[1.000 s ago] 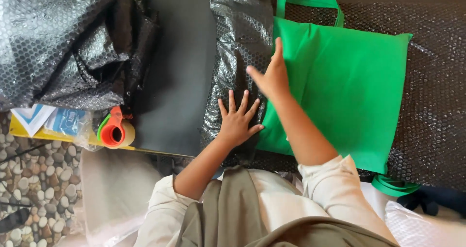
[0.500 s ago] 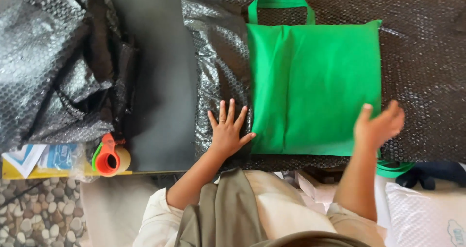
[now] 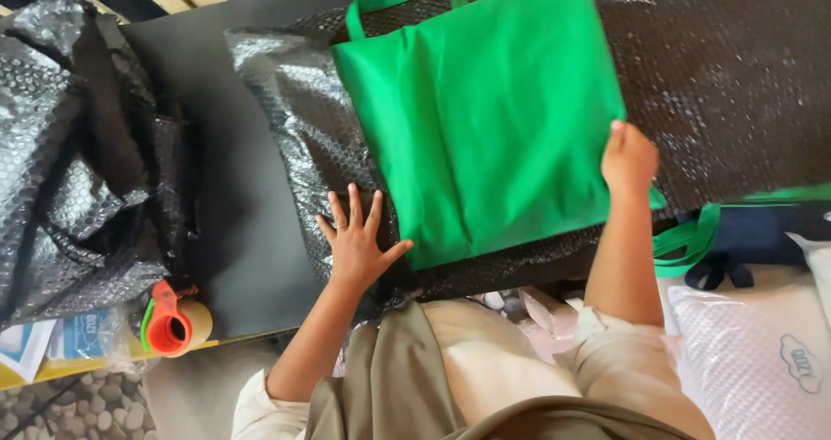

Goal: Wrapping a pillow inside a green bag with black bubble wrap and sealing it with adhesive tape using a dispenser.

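Note:
A flat green cloth tote bag (image 3: 485, 120) with a loop handle lies on a sheet of black bubble wrap (image 3: 286, 94) spread over a dark table (image 3: 234, 258). My left hand (image 3: 357, 243) is pressed flat, fingers spread, on the bubble wrap just left of the bag's near corner. My right hand (image 3: 628, 158) is curled over the bag's right near corner and grips its edge.
A crumpled heap of black bubble wrap (image 3: 78, 163) fills the left side. An orange tape dispenser (image 3: 171, 322) with a tape roll sits at the table's near left edge beside small packets (image 3: 52, 340). Green straps, dark fabric (image 3: 744, 241) and a white padded bag (image 3: 762, 353) lie at right.
My right hand swept from the bag's left side across to its right near corner and closed on the edge. The left hand stayed flat on the bubble wrap; the view has tilted.

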